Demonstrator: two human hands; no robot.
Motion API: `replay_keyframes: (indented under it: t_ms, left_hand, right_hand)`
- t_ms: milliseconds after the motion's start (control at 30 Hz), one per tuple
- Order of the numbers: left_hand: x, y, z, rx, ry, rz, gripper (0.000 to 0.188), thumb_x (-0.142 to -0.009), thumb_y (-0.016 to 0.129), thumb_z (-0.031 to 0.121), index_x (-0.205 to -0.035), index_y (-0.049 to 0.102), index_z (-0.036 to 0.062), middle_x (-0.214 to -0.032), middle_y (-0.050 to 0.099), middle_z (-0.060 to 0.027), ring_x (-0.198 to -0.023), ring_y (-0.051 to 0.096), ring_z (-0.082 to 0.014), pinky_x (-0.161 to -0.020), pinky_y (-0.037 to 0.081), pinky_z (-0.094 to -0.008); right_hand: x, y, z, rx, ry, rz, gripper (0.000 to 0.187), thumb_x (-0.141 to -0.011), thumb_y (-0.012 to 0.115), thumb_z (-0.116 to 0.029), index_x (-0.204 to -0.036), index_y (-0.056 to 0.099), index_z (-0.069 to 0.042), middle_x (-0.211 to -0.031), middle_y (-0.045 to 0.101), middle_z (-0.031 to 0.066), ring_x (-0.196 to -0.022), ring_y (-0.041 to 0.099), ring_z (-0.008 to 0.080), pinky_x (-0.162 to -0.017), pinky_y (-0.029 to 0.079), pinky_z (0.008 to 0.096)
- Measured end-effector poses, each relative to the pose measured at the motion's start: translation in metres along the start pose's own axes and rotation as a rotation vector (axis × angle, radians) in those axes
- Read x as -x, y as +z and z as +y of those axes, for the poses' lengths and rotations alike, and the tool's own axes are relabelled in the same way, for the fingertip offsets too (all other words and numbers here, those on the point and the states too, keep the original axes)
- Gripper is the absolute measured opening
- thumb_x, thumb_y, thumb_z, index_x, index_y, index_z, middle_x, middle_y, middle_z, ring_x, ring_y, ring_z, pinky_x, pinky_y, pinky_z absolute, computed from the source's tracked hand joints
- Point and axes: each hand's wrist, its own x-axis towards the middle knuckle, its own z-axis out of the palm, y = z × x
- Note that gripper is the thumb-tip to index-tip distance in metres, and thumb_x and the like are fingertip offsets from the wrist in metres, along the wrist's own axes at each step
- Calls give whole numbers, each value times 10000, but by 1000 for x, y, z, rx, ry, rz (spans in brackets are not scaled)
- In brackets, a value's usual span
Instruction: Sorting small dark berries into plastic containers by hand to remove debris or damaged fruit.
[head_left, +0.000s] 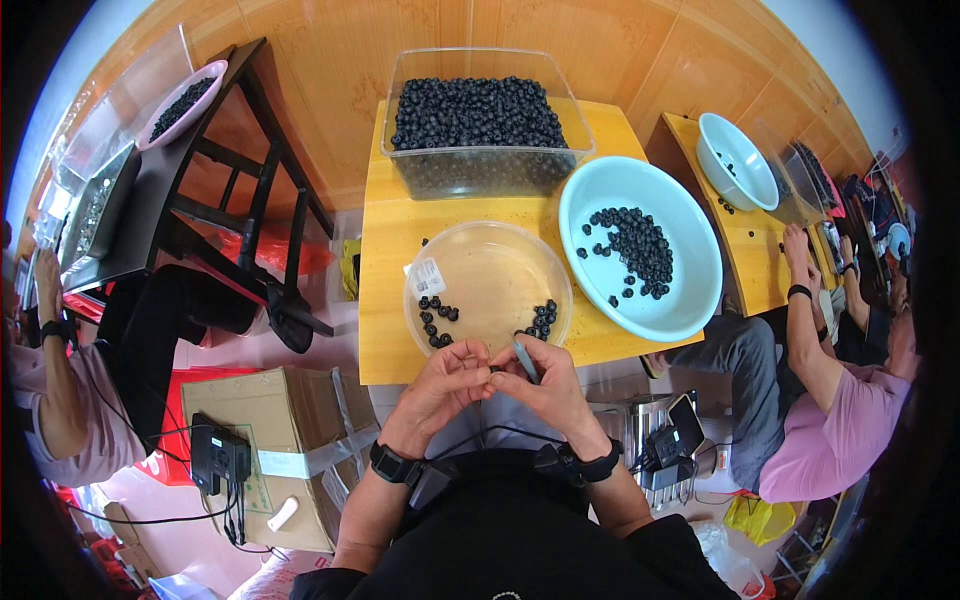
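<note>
My left hand (445, 388) pinches a small black round part (494, 369) between thumb and fingertips, just past the table's near edge. My right hand (550, 392) meets it there, fingers closed round a slim grey-blue tool (525, 362) whose working end is hidden. Beyond my hands lies a shallow clear round tray (488, 280). Two groups of black parts rest in it, one cluster (436, 320) at the left and another (540, 320) at the right. To the right, a light-blue basin (698, 250) holds many more of these parts.
A clear bin (480, 172) full of black parts stands at the back of the yellow table (385, 225). A cardboard box (300, 400) is at the left. People work on both sides, a pink-shirted person (835, 430) at the right. A dark cable (490, 430) crosses before me.
</note>
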Motion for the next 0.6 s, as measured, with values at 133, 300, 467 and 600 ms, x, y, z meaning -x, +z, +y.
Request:
replay_keyframes:
  t_ms: [133, 300, 467, 600]
  left_hand:
    - [3, -4, -2, -18, -60, -44, 193, -826, 683, 30, -959, 547, 63, -857, 633, -18, -736, 664, -126, -675, 530, -212]
    - [4, -11, -11, 17, -70, -56, 184, -828, 683, 36, -951, 549, 69, -842, 637, -13, -727, 660, -118, -672, 527, -213]
    - [0, -5, -10, -255, -18, 138, 183, -837, 680, 70, -988, 579, 52, -846, 645, -32, -710, 646, -111, -646, 531, -223]
    - [-19, -16, 21, -599, 217, 314, 164, -814, 681, 63, -953, 615, 6, -839, 649, -58, -711, 646, -122, -638, 531, -251]
  right_hand:
    - [3, -3, 2, -400, 202, -51, 118, -833, 669, -66, -907, 629, 17, -816, 647, 27, -751, 586, 73, -663, 459, 220]
    - [9, -2, 1, -220, 208, -33, 121, -822, 676, -53, -922, 646, 7, -835, 644, 21, -783, 585, 79, -675, 462, 223]
    - [12, -17, 2, 174, 41, 55, 172, -779, 706, -59, -943, 661, -35, -799, 605, -10, -707, 528, 72, -629, 437, 238]
    - [-1, -69, -4, 340, -50, 539, 354, -765, 699, -28, -1111, 628, -37, -796, 555, -2, -694, 493, 88, -612, 440, 253]
